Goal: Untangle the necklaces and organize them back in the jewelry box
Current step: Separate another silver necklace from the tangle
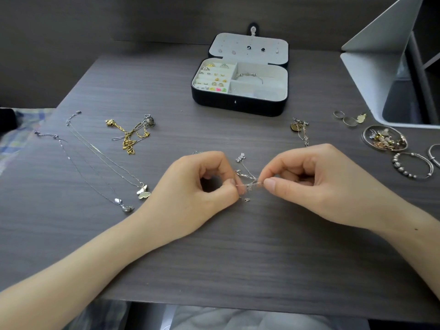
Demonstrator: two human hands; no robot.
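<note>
A tangle of thin silver chains (247,179) hangs between my two hands just above the grey table. My left hand (200,186) pinches its left end with thumb and forefinger. My right hand (307,182) pinches the right end the same way. The black jewelry box (238,104) stands open at the back, with rings, earrings and a bangle in its pale compartments. Two silver necklaces lie stretched out at the left, one with a butterfly pendant (143,191), one with a round pendant (125,207). A knotted gold and silver chain heap (132,135) lies behind them.
Another small chain clump (300,129) lies right of centre behind my right hand. Rings (345,117), a round dish of charms (384,139) and beaded bangles (413,165) crowd the right edge. A white stand (381,55) occupies the back right corner. The table's front edge (214,303) is near my body.
</note>
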